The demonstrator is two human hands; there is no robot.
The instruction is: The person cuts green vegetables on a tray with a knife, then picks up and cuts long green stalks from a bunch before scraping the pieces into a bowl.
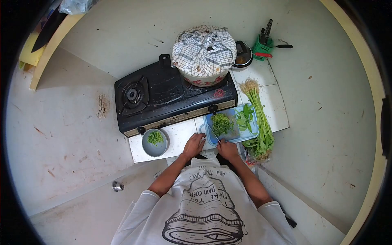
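Observation:
My right hand [228, 149] is wrapped round the handle of a knife [213, 132], whose blade points up and left over the blue cutting board [213, 143]. A pile of chopped greens [221, 123] lies on the board just beyond the blade. Whole green leaves [245, 118] rest on the board's right part. Beside the board's left end is my left hand [194, 145], fingers loosely bent and thumb apart, holding nothing that I can see. Further left stands a grey bowl [149, 148] with chopped greens [155, 138] inside.
Behind the board is a black two-burner stove [163, 96]; a large pot [203, 79] covered with a checked cloth [204, 49] stands on it. Long-stemmed greens [263, 118] lie along the right. A lidded pan [243, 57] and a green utensil basket [262, 47] are in the back corner.

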